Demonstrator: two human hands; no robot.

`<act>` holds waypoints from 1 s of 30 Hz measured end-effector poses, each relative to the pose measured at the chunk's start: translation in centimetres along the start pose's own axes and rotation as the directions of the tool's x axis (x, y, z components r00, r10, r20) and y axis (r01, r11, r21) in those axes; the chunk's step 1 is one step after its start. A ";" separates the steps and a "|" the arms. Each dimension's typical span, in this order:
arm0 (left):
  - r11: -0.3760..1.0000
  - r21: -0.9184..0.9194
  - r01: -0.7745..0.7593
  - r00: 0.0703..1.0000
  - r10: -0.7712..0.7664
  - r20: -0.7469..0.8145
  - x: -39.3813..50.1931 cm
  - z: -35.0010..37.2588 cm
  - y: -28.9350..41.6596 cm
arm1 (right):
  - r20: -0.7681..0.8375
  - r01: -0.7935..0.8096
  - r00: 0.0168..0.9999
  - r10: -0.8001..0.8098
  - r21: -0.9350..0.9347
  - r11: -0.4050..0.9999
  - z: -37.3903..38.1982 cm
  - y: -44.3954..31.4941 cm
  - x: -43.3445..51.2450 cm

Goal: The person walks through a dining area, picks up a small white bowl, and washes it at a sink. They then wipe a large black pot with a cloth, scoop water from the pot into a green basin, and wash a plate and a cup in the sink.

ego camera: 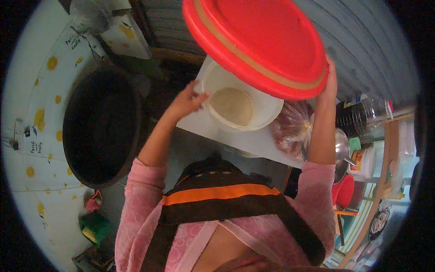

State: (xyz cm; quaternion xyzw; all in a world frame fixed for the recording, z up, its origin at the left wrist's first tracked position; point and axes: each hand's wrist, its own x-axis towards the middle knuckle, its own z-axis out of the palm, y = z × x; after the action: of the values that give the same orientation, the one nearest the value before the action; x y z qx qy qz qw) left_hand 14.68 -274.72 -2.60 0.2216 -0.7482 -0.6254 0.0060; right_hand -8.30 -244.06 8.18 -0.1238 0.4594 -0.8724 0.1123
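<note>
A large red plastic lid (261, 37) with a brownish band around its edge is tilted up over a white plastic bucket (268, 105). My right hand (329, 81) grips the lid at its right rim. Pale, cloudy contents (232, 105) lie low inside the bucket; whether they are liquid or powder I cannot tell. My left hand (190, 101) is at the bucket's left rim with fingers apart, slightly blurred, holding nothing. The bucket stands on a white tabletop (193, 119). By my right forearm sits a knotted clear plastic bag (289, 129) with reddish-brown contents.
A big black tub (102, 129) stands to the left, against a wall covering (40, 156) printed with lemons. On the right are a plastic bottle (360, 114) of dark liquid, a metal pot (341, 149), a white tub (363, 161) and a red container (344, 192). Corrugated sheeting (367, 51) rises behind.
</note>
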 end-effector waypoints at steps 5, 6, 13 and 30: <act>0.964 -0.247 0.095 0.994 -0.078 0.079 -1.2 -0.5 -3.3 | -0.008 0.002 1.000 -0.001 0.080 0.997 0.7 -0.5 1.7; 0.975 -0.192 0.110 0.992 -0.119 -0.035 -2.8 -2.3 -3.6 | 0.004 0.005 1.000 -0.006 0.095 0.996 0.7 -0.5 2.3; 0.956 -0.289 0.052 0.878 -0.181 -0.442 -15.7 -12.7 -2.4 | -0.018 -0.010 1.000 0.011 0.054 0.998 0.8 -0.8 4.9; 0.935 -0.341 -0.099 0.973 0.019 -0.230 -2.4 -3.9 -2.9 | 0.063 -0.126 0.988 0.139 -0.175 0.976 2.0 9.8 5.8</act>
State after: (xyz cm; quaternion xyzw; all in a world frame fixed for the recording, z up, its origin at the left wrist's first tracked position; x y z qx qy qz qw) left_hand 18.86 -277.87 -3.88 0.2631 -0.6257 -0.7193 0.1480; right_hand -12.31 -252.85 1.77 -0.1349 0.5351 -0.8151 0.1762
